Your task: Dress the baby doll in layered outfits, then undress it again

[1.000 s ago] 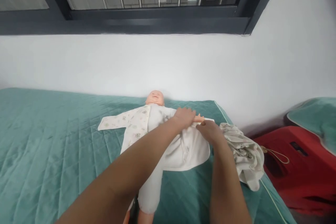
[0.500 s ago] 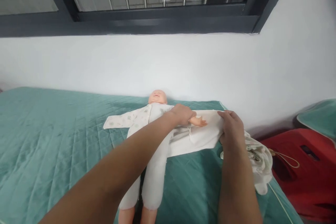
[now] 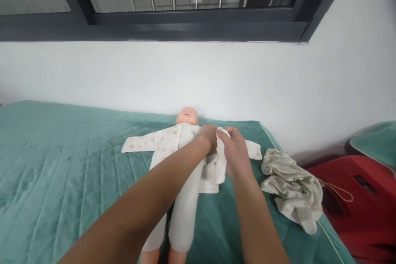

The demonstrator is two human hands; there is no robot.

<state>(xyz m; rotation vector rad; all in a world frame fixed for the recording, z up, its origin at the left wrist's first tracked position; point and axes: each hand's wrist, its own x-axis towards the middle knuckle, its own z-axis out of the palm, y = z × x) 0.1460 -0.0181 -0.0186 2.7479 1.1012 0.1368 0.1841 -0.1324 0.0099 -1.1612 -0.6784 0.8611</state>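
Observation:
A baby doll [image 3: 187,115] lies on its back on the green quilted bed cover, with its head toward the wall. Its body and legs are white. A white baby shirt [image 3: 165,142] with small prints covers its arm and side on the left; the other sleeve sticks out flat beyond my right hand. My left hand [image 3: 208,135] is closed at the doll's arm on the right, its fingertips mostly hidden. Right beside it, my right hand [image 3: 236,150] pinches the shirt's open side, bunched and lifted. Cloth and hands hide the doll's hand.
A crumpled printed cloth [image 3: 292,187] lies on the bed cover [image 3: 77,173] near its right edge. Past that edge stands a red plastic piece [image 3: 355,202] with a looped cord. Behind are a white wall [image 3: 185,76] and a dark window frame [image 3: 192,29].
My right hand first drew the shirt's side out to the right, then brought it back left against my left hand, folding it. The doll's hand went out of sight. My left hand stayed at its arm.

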